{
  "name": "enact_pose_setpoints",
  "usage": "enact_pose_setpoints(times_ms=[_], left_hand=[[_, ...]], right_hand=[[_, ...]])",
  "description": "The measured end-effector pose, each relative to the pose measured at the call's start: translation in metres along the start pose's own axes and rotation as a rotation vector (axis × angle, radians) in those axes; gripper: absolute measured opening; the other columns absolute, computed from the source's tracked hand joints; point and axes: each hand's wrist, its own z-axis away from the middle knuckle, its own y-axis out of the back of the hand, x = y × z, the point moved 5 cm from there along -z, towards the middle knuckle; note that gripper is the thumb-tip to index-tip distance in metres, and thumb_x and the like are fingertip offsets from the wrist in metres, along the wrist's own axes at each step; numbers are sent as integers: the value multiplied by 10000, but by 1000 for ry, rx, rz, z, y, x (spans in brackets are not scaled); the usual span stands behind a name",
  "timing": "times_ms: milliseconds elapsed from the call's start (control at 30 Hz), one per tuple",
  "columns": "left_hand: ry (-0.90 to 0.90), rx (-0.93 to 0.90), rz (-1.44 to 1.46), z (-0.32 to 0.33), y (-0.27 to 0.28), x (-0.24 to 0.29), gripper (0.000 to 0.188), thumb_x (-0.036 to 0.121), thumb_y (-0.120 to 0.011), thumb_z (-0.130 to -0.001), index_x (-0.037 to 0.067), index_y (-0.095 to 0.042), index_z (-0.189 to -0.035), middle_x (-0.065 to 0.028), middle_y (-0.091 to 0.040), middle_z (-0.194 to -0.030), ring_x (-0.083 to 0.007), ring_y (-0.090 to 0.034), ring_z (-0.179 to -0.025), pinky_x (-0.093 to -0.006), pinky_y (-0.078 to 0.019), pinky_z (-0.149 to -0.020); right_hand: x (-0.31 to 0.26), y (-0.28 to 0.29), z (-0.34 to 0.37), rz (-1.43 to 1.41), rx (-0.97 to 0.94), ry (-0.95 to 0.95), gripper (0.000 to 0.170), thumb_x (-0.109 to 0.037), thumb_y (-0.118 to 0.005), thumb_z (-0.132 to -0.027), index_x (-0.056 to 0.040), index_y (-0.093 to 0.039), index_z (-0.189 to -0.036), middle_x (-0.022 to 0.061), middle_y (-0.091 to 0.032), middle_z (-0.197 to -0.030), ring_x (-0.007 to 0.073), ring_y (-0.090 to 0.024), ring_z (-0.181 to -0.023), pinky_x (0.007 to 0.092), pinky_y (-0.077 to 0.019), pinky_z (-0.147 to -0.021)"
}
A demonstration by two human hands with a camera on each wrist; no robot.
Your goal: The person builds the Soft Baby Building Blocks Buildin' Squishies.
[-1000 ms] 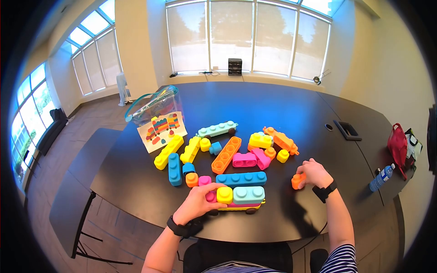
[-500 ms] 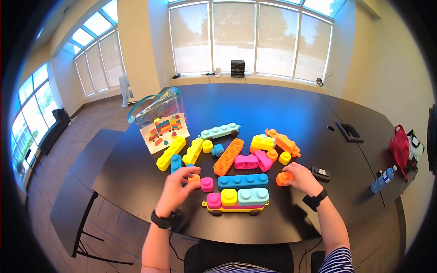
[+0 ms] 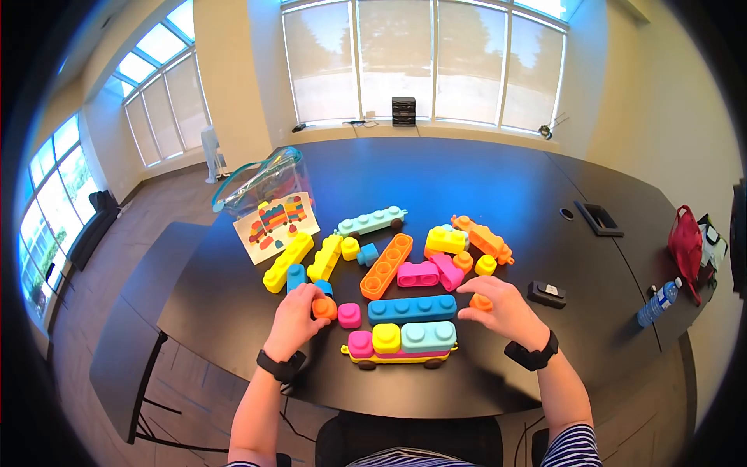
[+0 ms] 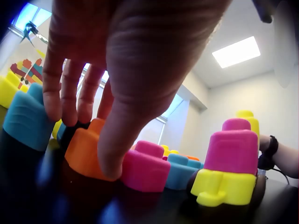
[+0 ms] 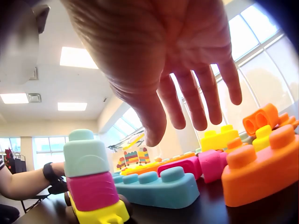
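Observation:
My left hand reaches down at a small orange block, thumb against one side and fingers at its far side. In the left wrist view the thumb overlaps the orange block. My right hand hovers with fingers spread at the right end of the long blue block; nothing is in its grasp. An orange block with two studs stands on the table below it, partly hidden in the head view. Between the hands is a wheeled yellow car carrying pink, yellow and light blue blocks. A pink block sits beside the left hand.
Behind lie more blocks, among them a long orange one and a light blue wheeled base. A picture card leans by a clear bag. To the right are a black device and a water bottle.
My left hand left the car and moved left to the small orange block. My right hand brought its orange block left from the table's right side, set it down and let go.

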Motion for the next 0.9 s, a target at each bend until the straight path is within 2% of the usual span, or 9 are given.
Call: enact_pose_setpoints(times_ms=[67,100,233,300,333,367,667,767,900], left_hand=[[69,1,102,-2,13,3,478,75,-914,-735,74,-640,-1127,-111,-677,-1171,-341,-688,-1084,-411,-582,-894],[73,25,152,-3,20,9,480,70,-907,-766,67,-636,-1161,-105,-687,-1222,-315,-704,-1115,-408,-589,-908],[-111,42,583,-8,38,91,499,64,-875,-817,57,-634,-1255,-109,-676,-1194,-278,-698,-1094,-388,-572,-917],[-334,6,488,-4,39,133,481,78,-845,-862,63,-638,-1296,-117,-673,-1190,-274,-670,-1094,-345,-543,-933],[-269,-121,557,-2,33,147,491,83,-846,-865,70,-645,-1312,-124,-668,-1202,-286,-661,-1140,-362,-544,-961],[-305,-122,581,-1,24,155,505,66,-848,-860,65,-652,-1325,-118,-664,-1220,-271,-666,-1165,-372,-560,-967],[-347,-200,560,2,-9,153,598,47,-860,-844,98,-664,-1407,-109,-688,-1269,-297,-674,-1188,-391,-537,-1039],[-313,-208,581,7,-19,150,613,52,-883,-819,115,-680,-1394,-111,-695,-1251,-297,-676,-1183,-391,-545,-1019],[-300,-198,528,8,-22,151,621,71,-909,-792,129,-702,-1375,-104,-700,-1238,-288,-686,-1153,-387,-557,-989]], right_hand=[[-11,1,1,-126,-56,34,534,-294,-921,-815,-69,-723,-1256,115,-737,-1210,280,-716,-1053,393,-572,-920],[-14,-1,2,-149,-157,50,678,-352,-935,-803,-62,-670,-1356,169,-726,-1253,303,-700,-1170,402,-554,-991],[-23,-26,8,-187,-219,79,804,-375,-933,-798,-50,-590,-1449,189,-728,-1272,345,-713,-1163,419,-562,-994],[-20,-39,7,-205,-227,59,792,-371,-930,-803,-49,-594,-1443,191,-734,-1253,356,-721,-1138,422,-567,-980],[-20,-43,7,-213,-231,50,786,-369,-928,-805,-48,-596,-1440,192,-737,-1244,361,-725,-1125,424,-570,-973],[-22,-45,8,-195,-213,55,733,-322,-915,-822,-44,-603,-1424,199,-739,-1218,379,-730,-1085,426,-576,-951],[-24,-52,8,-233,-184,8,649,-220,-889,-832,-44,-608,-1390,205,-736,-1161,404,-724,-1051,443,-580,-906],[-24,-54,7,-236,-185,-2,685,-239,-911,-819,-73,-619,-1416,165,-760,-1189,351,-742,-1074,408,-589,-937],[-22,-55,7,-241,-186,-23,674,-242,-911,-818,-73,-628,-1405,163,-765,-1181,348,-745,-1072,401,-588,-943]])
